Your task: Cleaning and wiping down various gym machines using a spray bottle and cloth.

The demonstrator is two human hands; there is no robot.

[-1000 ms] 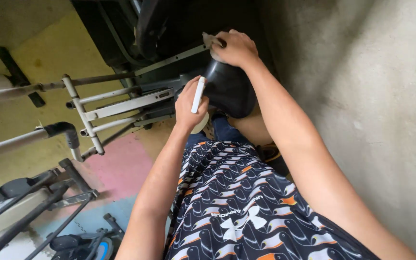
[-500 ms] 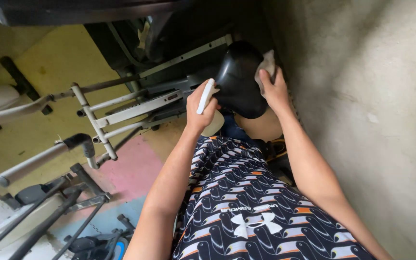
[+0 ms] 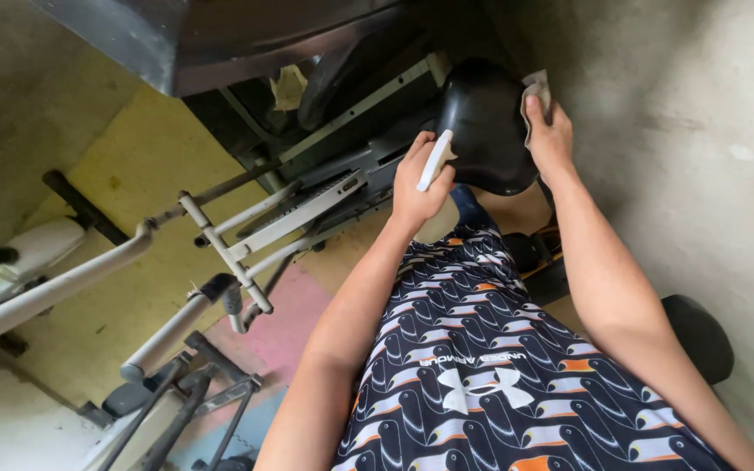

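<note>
A black seat is seen near the top of the view, just in front of the person's lap, with its rounded rear edge towards the body. The left hand is placed at the seat's left edge; its fingers are curled round a white bottle, which is held upright against that edge. The right hand is laid on the seat's right edge, and a grey cloth is pressed against the seat under its flat, closed-together fingers.

Little room is left on the right: a bare concrete wall runs just beside the right forearm, and a dark round pad sits low against it near the elbow. Above the seat, a dark slanted panel overhangs the work, and the space beneath it is in shadow.

To the left, the floor is painted yellow, with pink nearer the body. It is crowded by grey metal frames and bars of exercise machines, 1 long grey handle reaching out to the left edge. These stand well apart from the left arm, so more open room is found on that side than by the wall.
</note>
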